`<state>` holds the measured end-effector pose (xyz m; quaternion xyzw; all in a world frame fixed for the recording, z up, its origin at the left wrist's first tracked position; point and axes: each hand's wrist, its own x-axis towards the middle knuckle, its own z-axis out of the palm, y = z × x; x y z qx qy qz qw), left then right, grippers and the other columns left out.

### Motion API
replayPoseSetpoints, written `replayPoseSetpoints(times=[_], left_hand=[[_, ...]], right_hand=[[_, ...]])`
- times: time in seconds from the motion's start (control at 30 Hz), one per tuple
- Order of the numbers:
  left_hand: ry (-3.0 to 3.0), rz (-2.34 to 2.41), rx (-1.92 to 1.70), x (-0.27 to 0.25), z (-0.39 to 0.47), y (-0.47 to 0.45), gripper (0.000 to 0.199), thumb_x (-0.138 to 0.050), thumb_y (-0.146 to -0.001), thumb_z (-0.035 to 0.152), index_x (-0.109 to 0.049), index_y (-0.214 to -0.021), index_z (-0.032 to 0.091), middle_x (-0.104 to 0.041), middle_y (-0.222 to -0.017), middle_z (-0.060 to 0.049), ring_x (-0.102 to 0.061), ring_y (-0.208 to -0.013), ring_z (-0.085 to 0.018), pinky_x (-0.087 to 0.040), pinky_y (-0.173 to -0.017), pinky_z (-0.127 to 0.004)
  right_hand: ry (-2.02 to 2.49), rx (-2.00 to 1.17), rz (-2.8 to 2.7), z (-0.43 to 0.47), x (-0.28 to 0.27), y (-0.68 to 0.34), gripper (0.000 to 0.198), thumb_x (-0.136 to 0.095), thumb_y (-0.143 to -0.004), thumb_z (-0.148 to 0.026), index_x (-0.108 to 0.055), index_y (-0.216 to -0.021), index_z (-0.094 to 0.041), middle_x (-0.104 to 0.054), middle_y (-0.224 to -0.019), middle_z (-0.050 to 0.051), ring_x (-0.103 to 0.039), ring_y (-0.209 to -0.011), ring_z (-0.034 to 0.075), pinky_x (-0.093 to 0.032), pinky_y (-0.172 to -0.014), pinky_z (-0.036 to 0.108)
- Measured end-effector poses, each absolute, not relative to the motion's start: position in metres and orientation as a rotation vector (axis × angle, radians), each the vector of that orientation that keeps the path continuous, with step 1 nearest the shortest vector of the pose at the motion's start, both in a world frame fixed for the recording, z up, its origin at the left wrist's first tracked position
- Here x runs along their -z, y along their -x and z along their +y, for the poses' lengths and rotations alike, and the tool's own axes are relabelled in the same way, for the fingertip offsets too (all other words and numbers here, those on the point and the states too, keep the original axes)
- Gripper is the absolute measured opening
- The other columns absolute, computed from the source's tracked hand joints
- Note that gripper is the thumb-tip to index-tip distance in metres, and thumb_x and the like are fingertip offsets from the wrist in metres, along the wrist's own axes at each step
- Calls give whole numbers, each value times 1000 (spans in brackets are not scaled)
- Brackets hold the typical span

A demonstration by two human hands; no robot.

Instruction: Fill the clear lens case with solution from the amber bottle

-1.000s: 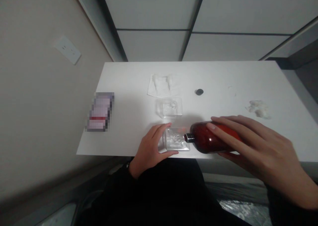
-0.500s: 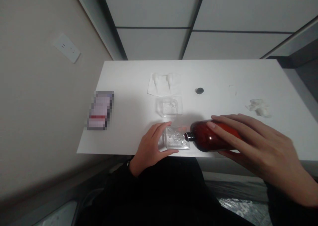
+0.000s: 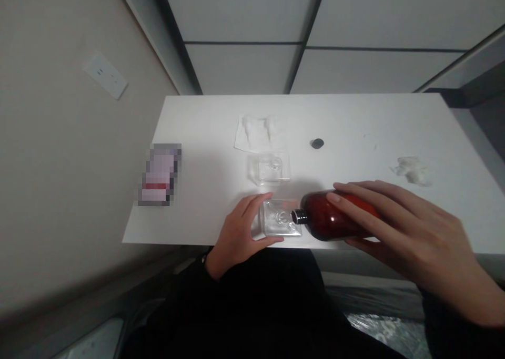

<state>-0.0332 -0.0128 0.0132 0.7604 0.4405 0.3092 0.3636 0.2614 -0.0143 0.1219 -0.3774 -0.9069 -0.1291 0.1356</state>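
My right hand is wrapped round a red-brown bottle, which lies tilted on its side with its uncapped neck to the left. Its mouth is over a clear square glass bottle at the table's front edge, right by that bottle's round opening. Thumb and fingers of my left hand grip the glass bottle from its left side. Whether liquid is flowing I cannot make out. Just behind stands a second clear glass bottle of similar shape.
On the white table, two white nozzle-like pieces rest on a tissue at the back. A dark round cap lies right of them, a crumpled tissue farther right. A blurred-out phone-like object lies at the left.
The red-brown bottle and my right hand have shifted very slightly left. My left hand and the clear glass bottle stay in place.
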Motion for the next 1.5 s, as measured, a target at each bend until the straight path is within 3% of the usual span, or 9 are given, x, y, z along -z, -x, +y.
replayPoseSetpoints(times=[0.2, 0.77, 1.13, 1.5], left_hand=[[-1949, 1133, -805, -13, -13, 32, 85, -88, -85, 50, -45, -156, 30, -62, -148, -13, -63, -136, -35, -57, -112, -57], [-1966, 1128, -813, -14, -13, 32, 85, -89, -85, 47, -45, -156, 30, -62, -148, -12, -63, -135, -34, -56, -113, -56], [-1961, 1135, -804, -14, -13, 32, 85, -90, -84, 46, -45, -155, 30, -63, -148, -12, -62, -136, -34, -57, -113, -57], [-1945, 1133, -792, -15, -13, 32, 85, -89, -85, 46, -44, -156, 31, -62, -148, -12, -62, -136, -35, -55, -114, -58]], right_hand=[[1120, 367, -2633, -15, -121, -262, 45, -67, -101, -18, -60, -145, -15, -76, -133, 16, -74, -110, 34, -65, -80, 45], [1118, 409, -2644, -15, -125, -261, 45, -67, -102, -20, -59, -146, -16, -76, -132, 15, -74, -109, 34, -64, -80, 44], [1125, 385, -2644, -14, -126, -262, 76, -63, -104, -20, -28, -171, -23, -75, -135, 13, -73, -112, 34, -63, -84, 46], [1136, 368, -2661, -15, -131, -261, 84, -63, -103, -16, -19, -174, -26, -75, -135, 14, -73, -112, 35, -63, -81, 46]])
